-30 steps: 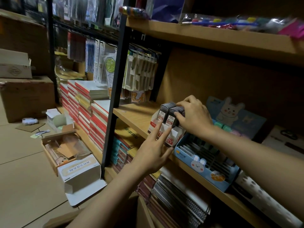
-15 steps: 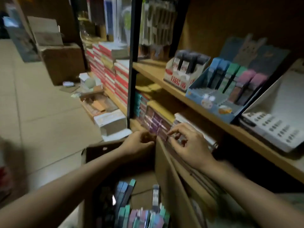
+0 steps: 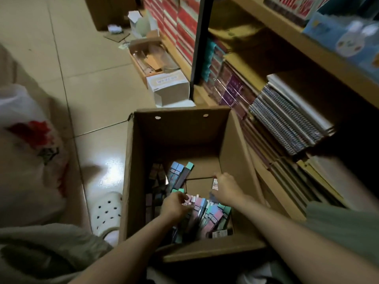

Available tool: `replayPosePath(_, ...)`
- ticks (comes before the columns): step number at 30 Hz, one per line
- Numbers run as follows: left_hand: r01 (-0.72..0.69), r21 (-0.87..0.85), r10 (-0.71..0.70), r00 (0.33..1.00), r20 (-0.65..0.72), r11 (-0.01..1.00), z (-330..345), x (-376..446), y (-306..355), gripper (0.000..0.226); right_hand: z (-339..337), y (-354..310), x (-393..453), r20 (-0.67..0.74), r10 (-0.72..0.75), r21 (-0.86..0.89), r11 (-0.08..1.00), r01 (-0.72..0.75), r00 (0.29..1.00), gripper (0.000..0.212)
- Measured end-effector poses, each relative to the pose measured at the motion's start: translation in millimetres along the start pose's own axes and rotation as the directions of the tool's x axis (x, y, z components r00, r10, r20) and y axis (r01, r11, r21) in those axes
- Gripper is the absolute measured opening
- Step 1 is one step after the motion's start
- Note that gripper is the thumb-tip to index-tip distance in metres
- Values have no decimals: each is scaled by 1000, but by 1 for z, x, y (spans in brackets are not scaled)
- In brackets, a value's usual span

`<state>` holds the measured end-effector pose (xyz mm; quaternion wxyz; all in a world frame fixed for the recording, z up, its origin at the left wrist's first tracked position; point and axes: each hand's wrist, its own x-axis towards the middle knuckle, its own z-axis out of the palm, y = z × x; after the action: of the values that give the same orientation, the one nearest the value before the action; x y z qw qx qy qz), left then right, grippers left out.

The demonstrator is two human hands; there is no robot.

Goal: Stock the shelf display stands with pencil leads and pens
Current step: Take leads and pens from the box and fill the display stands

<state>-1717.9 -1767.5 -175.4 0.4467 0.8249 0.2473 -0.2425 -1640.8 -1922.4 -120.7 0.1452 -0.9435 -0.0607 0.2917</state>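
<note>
Pencil lead packs (image 3: 202, 212) fill the cardboard box (image 3: 233, 138); my left grip (image 3: 174, 203) curls round some, right grip (image 3: 225, 189) pinches one labelled pack (image 3: 215, 184).

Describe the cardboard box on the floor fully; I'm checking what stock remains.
The cardboard box is brown corrugated, open-topped, with two small holes in its far wall. It stands upright on the tiled floor beside the shelving. Slim pastel packs lie heaped inside, part of the bottom bare. Both the left hand and right hand reach in.
</note>
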Motion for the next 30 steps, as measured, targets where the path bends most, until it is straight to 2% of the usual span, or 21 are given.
replayPosePath(3,-6,0,6,975,-224,1000,7,10,-5,38,23,2,15,6,80,30,996,-80,997,49)
replayPosePath(5,-16,52,30,959,-283,999,10,19,-6,41,36,5,24,26,127,18,992,-127,992,52)
replayPosePath(9,-93,196,142,957,-252,976,10,45,-5,53,50,6,39,34,190,23,981,-191,981,55)
replayPosePath(12,-98,298,161,967,-195,949,11,61,-1,59,58,7,47,-24,195,3,981,-195,980,52)
replayPosePath(18,-129,564,216,972,-90,816,19,77,-3,62,67,13,63,-126,189,223,962,-158,974,62)
replayPosePath(22,-193,621,316,944,-93,760,21,78,-6,57,69,15,71,-125,199,335,930,-148,972,72)
replayPosePath(26,-181,603,363,911,-194,777,15,93,-3,39,74,10,76,-169,246,391,906,-164,954,73)
replayPosePath(30,-135,598,313,928,-204,790,13,105,7,52,75,5,81,-174,295,427,882,-198,940,80)
